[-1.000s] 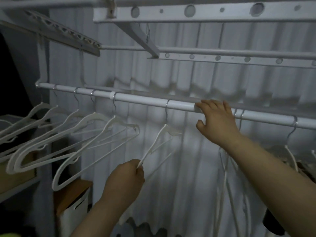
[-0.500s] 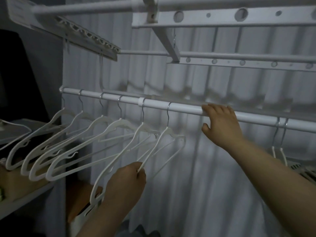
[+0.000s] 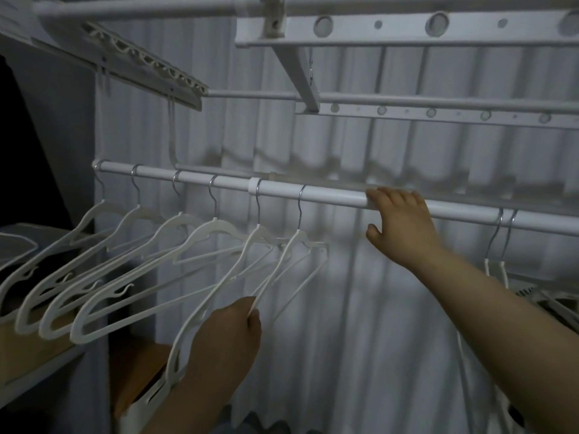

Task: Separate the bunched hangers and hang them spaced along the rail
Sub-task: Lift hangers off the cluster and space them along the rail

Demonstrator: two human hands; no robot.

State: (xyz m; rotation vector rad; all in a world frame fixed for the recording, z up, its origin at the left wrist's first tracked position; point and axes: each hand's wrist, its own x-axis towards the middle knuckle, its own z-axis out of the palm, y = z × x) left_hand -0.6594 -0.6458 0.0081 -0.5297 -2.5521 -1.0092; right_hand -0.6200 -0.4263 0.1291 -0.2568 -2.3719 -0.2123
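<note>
A box [image 3: 138,371] stands at lower left; its contents are hidden. Along the rail [image 3: 332,195], five white hangers [image 3: 200,233] hang spaced apart. A sixth hanger [image 3: 302,242] hangs just right of them, and the left hand [image 3: 228,336] pinches its lower arm between curled fingers [image 3: 254,319]. The right hand [image 3: 401,223] rests on the rail, its fingers [image 3: 391,195] pressed together over the top. Two more hangers [image 3: 495,267] hang close together further right. Both grips are the same as half a second ago.
</note>
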